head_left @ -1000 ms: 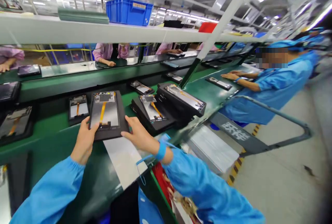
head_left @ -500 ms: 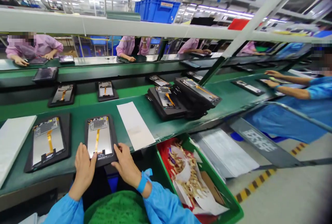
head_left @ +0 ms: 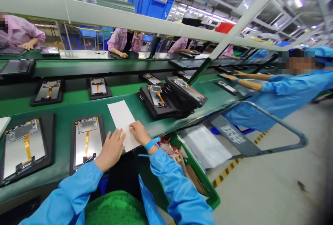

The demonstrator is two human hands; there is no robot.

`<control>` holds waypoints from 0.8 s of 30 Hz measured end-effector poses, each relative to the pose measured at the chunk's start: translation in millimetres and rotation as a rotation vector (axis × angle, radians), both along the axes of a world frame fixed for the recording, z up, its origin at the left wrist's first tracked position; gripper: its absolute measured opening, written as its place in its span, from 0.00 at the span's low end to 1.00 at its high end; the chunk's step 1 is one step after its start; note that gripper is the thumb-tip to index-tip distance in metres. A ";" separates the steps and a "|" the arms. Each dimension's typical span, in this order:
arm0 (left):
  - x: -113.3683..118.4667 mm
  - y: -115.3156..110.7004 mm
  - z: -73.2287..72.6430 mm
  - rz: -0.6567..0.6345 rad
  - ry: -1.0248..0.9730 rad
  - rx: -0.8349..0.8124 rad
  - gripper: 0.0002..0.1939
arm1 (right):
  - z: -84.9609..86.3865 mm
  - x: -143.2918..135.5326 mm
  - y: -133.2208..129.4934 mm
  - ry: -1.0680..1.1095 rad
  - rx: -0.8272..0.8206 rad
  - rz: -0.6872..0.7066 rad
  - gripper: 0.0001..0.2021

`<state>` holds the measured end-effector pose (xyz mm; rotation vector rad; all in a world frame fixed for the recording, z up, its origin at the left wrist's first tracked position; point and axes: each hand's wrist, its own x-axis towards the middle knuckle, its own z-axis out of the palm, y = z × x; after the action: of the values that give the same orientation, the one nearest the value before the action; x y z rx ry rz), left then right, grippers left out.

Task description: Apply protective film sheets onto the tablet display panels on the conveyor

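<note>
A long white sheet [head_left: 120,112] lies on the green bench in front of me. My left hand [head_left: 111,148] rests over its left edge, fingers stretched out and holding nothing. At the sheet's right side my right hand [head_left: 140,133] has its thumb and fingertips together against the surface; anything between them is too small to make out. Left of the sheet, an opened tablet [head_left: 87,138] with an orange ribbon cable lies on a black foam tray, partly behind my left wrist. Farther left is a second opened tablet [head_left: 24,148] on its tray.
Stacked black trays [head_left: 158,108] with tablets stand right of the sheet. A green bin [head_left: 212,200] with paper scraps is below the bench edge, beside a grey cart [head_left: 234,133]. A co-worker in blue [head_left: 291,89] reaches over the bench at right. More tablets lie on the line behind.
Both hands have left the tablet's sides and moved right to the white sheet. The tablet stays on the bench. My view has turned to the right.
</note>
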<state>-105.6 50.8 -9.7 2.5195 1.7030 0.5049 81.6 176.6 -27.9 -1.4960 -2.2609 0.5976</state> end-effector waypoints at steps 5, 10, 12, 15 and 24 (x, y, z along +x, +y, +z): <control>17.9 13.9 -21.9 -0.008 0.093 -0.081 0.24 | -16.8 -8.6 0.1 -0.018 -0.008 -0.050 0.08; 12.9 8.7 -24.5 -0.014 0.111 -0.045 0.25 | -21.3 -8.6 0.0 0.012 0.007 -0.072 0.09; 13.2 8.6 -24.7 -0.014 0.118 -0.038 0.25 | -22.2 -8.6 -2.6 0.036 0.023 -0.073 0.12; 14.0 9.2 -27.0 -0.012 0.125 -0.028 0.25 | -23.5 -8.6 -10.3 0.077 0.059 -0.064 0.15; 13.0 7.2 -28.4 -0.008 0.117 -0.025 0.25 | -20.7 -8.0 -19.2 0.254 0.116 -0.059 0.08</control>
<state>-92.6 58.0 -38.1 2.5850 1.7239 0.3396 73.5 157.4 -48.6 -1.3435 -2.0160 0.5918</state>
